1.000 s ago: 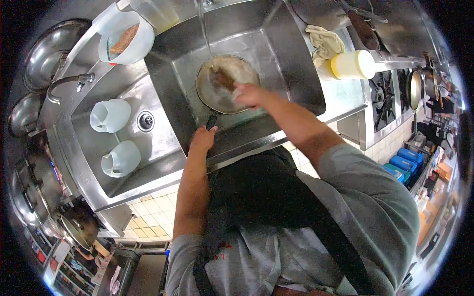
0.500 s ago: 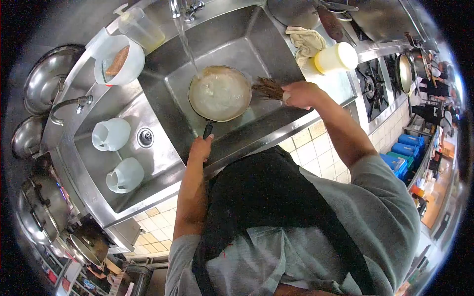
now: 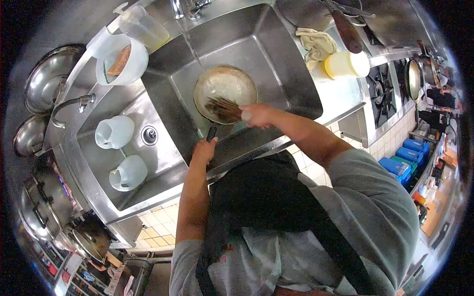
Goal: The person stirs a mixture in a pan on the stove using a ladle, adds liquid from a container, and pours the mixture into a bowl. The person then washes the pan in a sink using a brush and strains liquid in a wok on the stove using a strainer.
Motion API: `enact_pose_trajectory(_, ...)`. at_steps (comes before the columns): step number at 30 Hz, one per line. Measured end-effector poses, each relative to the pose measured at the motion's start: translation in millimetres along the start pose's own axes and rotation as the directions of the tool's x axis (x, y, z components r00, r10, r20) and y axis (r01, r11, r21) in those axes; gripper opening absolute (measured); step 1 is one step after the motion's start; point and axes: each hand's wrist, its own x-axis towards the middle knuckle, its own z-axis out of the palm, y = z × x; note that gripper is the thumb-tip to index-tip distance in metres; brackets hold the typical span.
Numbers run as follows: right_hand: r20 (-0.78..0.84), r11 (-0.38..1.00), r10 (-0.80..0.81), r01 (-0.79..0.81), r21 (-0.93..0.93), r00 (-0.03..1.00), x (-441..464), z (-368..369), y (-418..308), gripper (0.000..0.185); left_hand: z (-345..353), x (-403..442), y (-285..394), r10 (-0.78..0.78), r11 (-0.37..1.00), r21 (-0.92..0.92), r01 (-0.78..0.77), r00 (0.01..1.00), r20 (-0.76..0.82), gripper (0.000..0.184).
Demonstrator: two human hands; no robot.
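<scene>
Pan [image 3: 224, 85] in sink [image 3: 269, 61], wet inside; looks rigid, probably weighty, slick, from where I stand. Left hand [image 3: 203, 151] has fingers round black handle [image 3: 211, 132], surest hold. Right hand [image 3: 258, 115] clasps brush [image 3: 223, 108], likely light, springy, over pan's near edge.

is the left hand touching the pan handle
Touching: the head view shows the left hand closed around the end of the black pan handle.

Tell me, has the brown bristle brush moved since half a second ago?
Yes: the brush has moved left, away from the right wall of the deep grey steel sink, and is now over the round metal pan.
</scene>
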Motion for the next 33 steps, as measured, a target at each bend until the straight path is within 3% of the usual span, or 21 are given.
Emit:
enact_pose_trajectory(1, 0.006, 1.000, -0.003, 0.003, -0.003, 1.000, 19.5, 0.0, 0.1, 0.068, 4.2, 6.8, -4.8, -0.006, 1.000, -0.003, 0.006, 1.000, 0.000, 0.066)
enact_pose_trajectory(2, -0.272, 0.990, -0.050, 0.011, -0.143, 0.961, 49.1, 0.6, 6.1, 0.067, 13.4, 17.3, -14.7, 0.055, 0.998, 0.004, -0.055, 0.996, -0.076, 0.067)
enact_pose_trajectory(3, -0.517, 0.962, -0.128, -0.020, -0.272, 0.847, 56.0, 0.1, 0.4, 0.066, 17.4, 17.4, -20.2, 0.116, 0.993, 0.019, -0.114, 0.983, -0.146, 0.067)
enact_pose_trajectory(5, -0.476, 0.971, -0.070, -0.049, -0.235, 0.877, 62.2, 4.2, -2.5, 0.063, 16.8, 16.1, -20.6, 0.092, 0.996, 0.020, -0.090, 0.987, -0.130, 0.068)
enact_pose_trajectory(7, -0.428, 0.968, -0.141, 0.033, -0.250, 0.893, 69.3, 26.2, -4.2, 0.073, 13.8, 16.3, -13.7, 0.075, 0.997, 0.003, -0.075, 0.989, -0.129, 0.069)
enact_pose_trajectory(11, -0.269, 0.937, -0.185, 0.087, -0.339, 0.945, 36.7, 37.1, -23.2, 0.073, 19.9, 14.5, -19.7, 0.102, 0.994, 0.041, -0.097, 0.982, -0.161, 0.069)
enact_pose_trajectory(13, -0.328, 0.960, -0.042, -0.053, -0.274, 0.944, 36.4, 5.2, -16.4, 0.069, 15.7, 19.0, -15.1, 0.119, 0.992, 0.054, -0.112, 0.979, -0.163, 0.069)
enact_pose_trajectory(15, -0.365, 0.951, -0.066, -0.051, -0.304, 0.929, 49.1, -3.9, 0.4, 0.062, 15.6, 17.4, -16.1, 0.086, 0.995, 0.064, -0.080, 0.992, -0.096, 0.069)
enact_pose_trajectory(17, -0.536, 0.958, -0.098, -0.066, -0.279, 0.839, 44.5, -13.7, 6.3, 0.044, 14.8, 16.9, -17.0, 0.081, 0.996, 0.047, -0.078, 0.993, -0.081, 0.069)
enact_pose_trajectory(20, -0.545, 0.948, -0.088, -0.097, -0.302, 0.833, -12.2, -27.3, -2.1, 0.044, 17.3, 23.9, -18.9, 0.059, 0.998, -0.028, -0.061, 0.997, -0.039, 0.068)
enact_pose_trajectory(24, -0.639, 0.973, -0.048, -0.108, -0.203, 0.768, 29.4, -6.4, 59.6, 0.049, 16.1, 21.2, -17.7, 0.056, 0.988, -0.145, -0.060, 0.998, -0.035, 0.065)
enact_pose_trajectory(25, -0.394, 0.976, 0.095, -0.008, 0.217, 0.914, 33.3, -3.4, 65.4, 0.055, 14.5, 19.4, -15.7, 0.059, 0.988, -0.143, -0.064, 0.998, -0.033, 0.065)
enact_pose_trajectory(26, -0.084, 0.794, 0.101, -0.029, 0.607, 0.991, 32.4, -1.2, 64.5, 0.062, 4.2, 7.1, -5.8, 0.032, 0.986, -0.163, -0.029, 0.999, 0.018, 0.064)
enact_pose_trajectory(27, -0.083, 0.792, 0.101, -0.030, 0.609, 0.991, 29.2, 3.6, 56.7, 0.062, -1.2, 0.3, -0.6, 0.002, 0.984, -0.179, 0.010, 0.998, 0.069, 0.064)
enact_pose_trajectory(30, -0.051, 0.831, 0.017, 0.014, 0.556, 0.999, 10.5, 25.9, 8.5, 0.071, 1.2, 2.5, -0.7, -0.033, 0.989, -0.140, 0.038, 0.999, 0.033, 0.062)
enact_pose_trajectory(32, -0.004, 0.955, 0.007, -0.006, 0.297, 1.000, -17.3, 30.5, -36.7, 0.077, 13.1, 19.1, -15.8, 0.007, 0.994, -0.111, -0.007, 1.000, -0.001, 0.062)
enact_pose_trajectory(33, -0.003, 0.954, 0.007, -0.006, 0.300, 1.000, -0.7, 36.4, -29.9, 0.077, 17.0, 25.1, -20.6, 0.053, 0.995, -0.082, -0.056, 0.998, -0.040, 0.061)
